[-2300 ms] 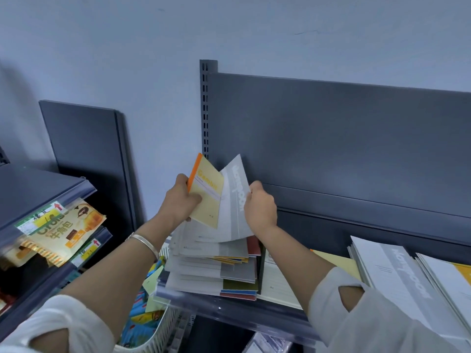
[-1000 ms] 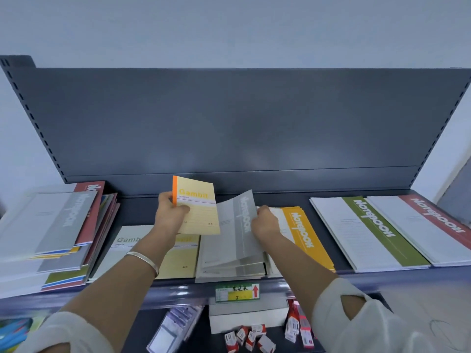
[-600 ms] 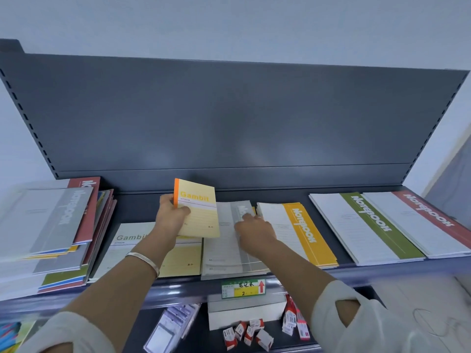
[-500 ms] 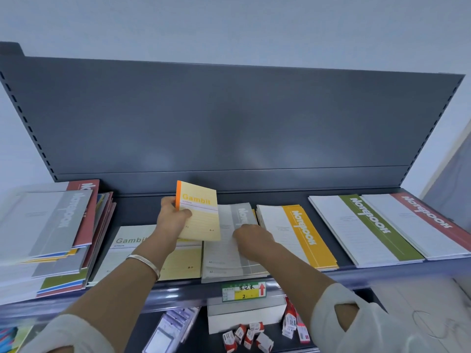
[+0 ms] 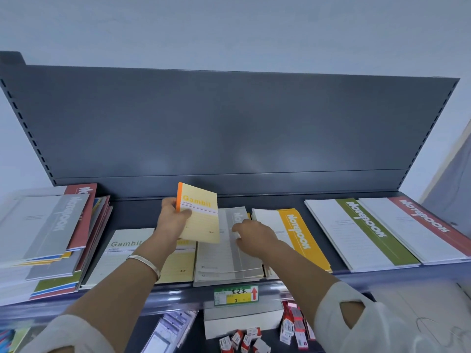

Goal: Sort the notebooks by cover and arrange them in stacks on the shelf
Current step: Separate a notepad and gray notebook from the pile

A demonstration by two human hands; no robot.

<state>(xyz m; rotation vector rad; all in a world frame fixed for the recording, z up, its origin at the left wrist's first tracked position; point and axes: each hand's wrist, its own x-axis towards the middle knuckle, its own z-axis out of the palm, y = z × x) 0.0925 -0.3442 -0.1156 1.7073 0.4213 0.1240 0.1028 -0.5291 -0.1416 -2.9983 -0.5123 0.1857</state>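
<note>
Sorting: right hand (image 5: 252,235) presses grey notebook (image 5: 224,258) flat; left hand (image 5: 172,221) pinches yellow Gambit notebook (image 5: 200,215). Next, likely: square it onto Gambit stack (image 5: 127,258).

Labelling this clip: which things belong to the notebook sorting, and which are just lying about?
Job: small yellow Gambit notebook, left hand; grey-striped notebook stack, right hand; mixed notebook pile at left.
Lying about: green-yellow price tag; small red-white boxes below.
</note>
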